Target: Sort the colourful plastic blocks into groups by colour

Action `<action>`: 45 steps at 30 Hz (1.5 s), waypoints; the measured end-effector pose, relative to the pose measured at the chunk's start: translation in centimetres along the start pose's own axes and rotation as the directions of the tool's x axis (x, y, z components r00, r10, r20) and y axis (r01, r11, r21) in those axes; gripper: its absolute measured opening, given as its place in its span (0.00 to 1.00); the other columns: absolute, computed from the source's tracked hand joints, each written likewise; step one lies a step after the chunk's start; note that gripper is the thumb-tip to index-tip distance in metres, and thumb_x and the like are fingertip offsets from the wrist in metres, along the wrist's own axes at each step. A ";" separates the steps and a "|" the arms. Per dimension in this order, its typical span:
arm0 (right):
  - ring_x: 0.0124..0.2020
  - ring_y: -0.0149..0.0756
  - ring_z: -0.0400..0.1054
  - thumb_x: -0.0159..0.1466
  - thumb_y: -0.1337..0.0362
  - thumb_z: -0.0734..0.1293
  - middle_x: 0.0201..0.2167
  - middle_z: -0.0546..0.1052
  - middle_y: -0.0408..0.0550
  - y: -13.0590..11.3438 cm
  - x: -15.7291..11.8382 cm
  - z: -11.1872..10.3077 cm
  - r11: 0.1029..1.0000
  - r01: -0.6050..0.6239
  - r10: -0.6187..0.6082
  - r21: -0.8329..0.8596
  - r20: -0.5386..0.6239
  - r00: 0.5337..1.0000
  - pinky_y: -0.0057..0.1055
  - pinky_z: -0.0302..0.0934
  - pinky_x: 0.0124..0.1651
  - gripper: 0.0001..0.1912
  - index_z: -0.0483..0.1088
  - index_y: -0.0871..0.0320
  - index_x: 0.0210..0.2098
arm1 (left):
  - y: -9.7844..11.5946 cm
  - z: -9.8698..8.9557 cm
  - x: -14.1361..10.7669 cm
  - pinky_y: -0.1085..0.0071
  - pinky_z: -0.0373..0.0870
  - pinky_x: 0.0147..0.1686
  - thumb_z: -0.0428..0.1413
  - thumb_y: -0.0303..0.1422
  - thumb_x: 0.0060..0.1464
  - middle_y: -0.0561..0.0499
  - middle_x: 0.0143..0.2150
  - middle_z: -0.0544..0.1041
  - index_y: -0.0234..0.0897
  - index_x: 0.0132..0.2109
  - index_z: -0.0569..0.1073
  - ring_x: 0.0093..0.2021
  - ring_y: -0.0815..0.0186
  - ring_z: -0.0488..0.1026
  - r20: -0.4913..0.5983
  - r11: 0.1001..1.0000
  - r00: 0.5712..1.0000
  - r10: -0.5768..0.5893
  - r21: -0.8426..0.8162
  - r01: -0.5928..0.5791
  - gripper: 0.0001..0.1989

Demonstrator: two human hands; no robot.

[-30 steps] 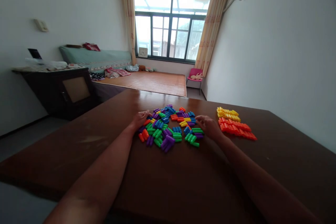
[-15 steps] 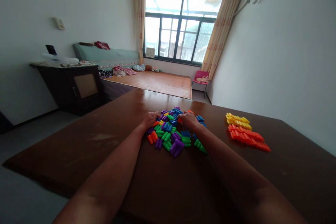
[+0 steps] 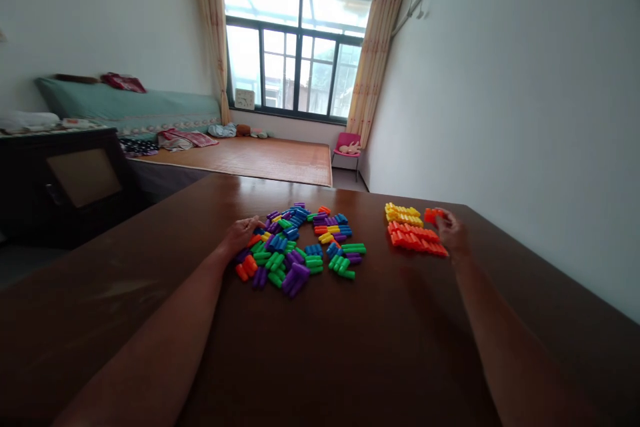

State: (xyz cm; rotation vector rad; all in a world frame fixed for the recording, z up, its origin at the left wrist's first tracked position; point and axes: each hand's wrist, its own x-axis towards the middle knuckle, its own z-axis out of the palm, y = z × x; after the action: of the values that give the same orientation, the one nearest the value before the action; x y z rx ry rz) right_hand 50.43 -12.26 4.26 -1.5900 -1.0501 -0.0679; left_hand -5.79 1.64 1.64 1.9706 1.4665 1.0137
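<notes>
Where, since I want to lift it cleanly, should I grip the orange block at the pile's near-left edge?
Probably grip the orange block by its tubes' near ends, coming from the near side: those ends face bare table, while other blocks crowd its far side.

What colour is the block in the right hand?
The block is orange-red, seen best in the head view.
</notes>
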 end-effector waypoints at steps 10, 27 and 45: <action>0.32 0.41 0.74 0.49 0.52 0.69 0.32 0.79 0.55 6.8 -0.5 -1.9 0.973 -0.161 0.167 -0.168 0.023 0.986 0.36 0.68 0.37 0.18 0.72 0.60 0.33 | 0.3 -0.4 -0.4 0.69 0.70 0.36 0.46 0.58 0.48 0.49 0.33 0.82 0.37 0.36 0.82 0.35 0.57 0.76 0.037 0.997 0.999 -0.023 -0.067 0.026 0.32; 0.34 0.43 0.72 0.59 0.54 0.61 0.32 0.80 0.54 4.8 -1.2 -2.1 0.891 -0.086 0.142 -0.447 0.093 0.985 0.35 0.63 0.38 0.17 0.76 0.59 0.34 | 0.6 -0.6 -0.4 0.68 0.71 0.37 0.46 0.57 0.49 0.49 0.35 0.82 0.37 0.36 0.82 0.35 0.57 0.76 0.025 0.999 0.999 -0.024 -0.031 0.025 0.31; 0.42 0.40 0.71 0.65 0.58 0.60 0.47 0.76 0.53 -8.4 -11.9 7.4 0.842 0.539 -0.437 0.010 0.599 0.671 0.39 0.65 0.49 0.16 0.70 0.56 0.49 | 0.0 0.1 -0.5 0.66 0.69 0.35 0.45 0.62 0.50 0.44 0.33 0.82 0.36 0.31 0.82 0.34 0.57 0.76 -0.018 0.991 1.000 0.004 -0.137 -0.007 0.35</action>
State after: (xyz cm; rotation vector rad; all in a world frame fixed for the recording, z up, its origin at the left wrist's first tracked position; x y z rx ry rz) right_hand 34.40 -13.71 1.56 -1.4579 -2.0043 -0.0327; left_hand -5.77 1.16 1.45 1.8740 1.3637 1.1067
